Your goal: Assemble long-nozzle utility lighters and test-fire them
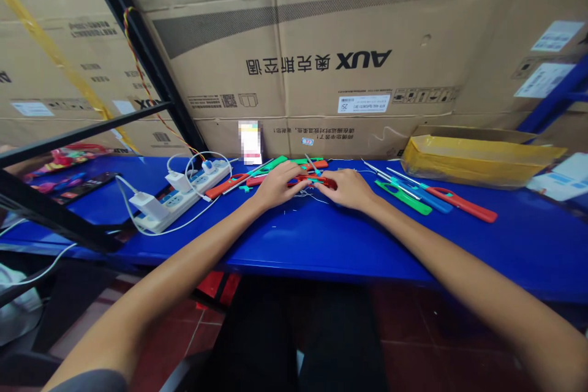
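Blue bench (478, 251) gives the hands (278, 187) passage nearside; a power strip (181, 199) blocks leftward, cardboard cartons (349, 43) ahead.

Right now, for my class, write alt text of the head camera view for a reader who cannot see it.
A left hand and right hand meet over a red utility lighter on a blue workbench. More red and green lighters lie on either side, a white power strip sits left, and large cardboard boxes stand behind.
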`<state>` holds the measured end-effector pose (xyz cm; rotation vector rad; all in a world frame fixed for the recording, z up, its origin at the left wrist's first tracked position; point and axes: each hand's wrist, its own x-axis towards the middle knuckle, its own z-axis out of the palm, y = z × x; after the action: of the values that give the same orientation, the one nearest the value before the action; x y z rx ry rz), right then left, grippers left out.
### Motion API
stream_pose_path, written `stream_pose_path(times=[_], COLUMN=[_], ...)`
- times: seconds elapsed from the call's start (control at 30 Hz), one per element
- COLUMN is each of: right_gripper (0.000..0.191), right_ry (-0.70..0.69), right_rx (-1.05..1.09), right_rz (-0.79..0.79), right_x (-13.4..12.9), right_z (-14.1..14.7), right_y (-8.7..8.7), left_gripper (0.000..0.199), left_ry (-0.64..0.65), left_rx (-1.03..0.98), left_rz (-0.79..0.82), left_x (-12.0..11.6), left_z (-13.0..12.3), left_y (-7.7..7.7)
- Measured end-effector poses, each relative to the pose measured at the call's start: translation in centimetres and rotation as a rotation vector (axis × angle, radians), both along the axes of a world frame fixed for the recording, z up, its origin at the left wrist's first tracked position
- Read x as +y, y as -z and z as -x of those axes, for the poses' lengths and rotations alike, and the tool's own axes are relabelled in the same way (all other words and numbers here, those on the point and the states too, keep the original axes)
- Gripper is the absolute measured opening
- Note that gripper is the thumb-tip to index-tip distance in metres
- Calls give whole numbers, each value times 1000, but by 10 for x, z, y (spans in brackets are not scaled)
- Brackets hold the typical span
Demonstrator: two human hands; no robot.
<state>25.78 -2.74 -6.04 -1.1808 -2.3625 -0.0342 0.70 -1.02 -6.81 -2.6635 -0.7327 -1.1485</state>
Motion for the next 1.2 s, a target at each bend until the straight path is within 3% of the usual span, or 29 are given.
stream_pose_path(times=[0.7, 1.2], right_gripper=[28, 28], right_ry=[-14, -27], right_rx=[15, 24], right_rz=[-27, -86], right_x=[-3, -2], right_z=[3, 2], right_y=[1, 5], left_gripper=[24, 23], left_ry=[71, 53], left_rx=[0, -7], left_rz=[12, -28], left_x=[-4, -5], left_z=[-3, -5], left_y=[-1, 1])
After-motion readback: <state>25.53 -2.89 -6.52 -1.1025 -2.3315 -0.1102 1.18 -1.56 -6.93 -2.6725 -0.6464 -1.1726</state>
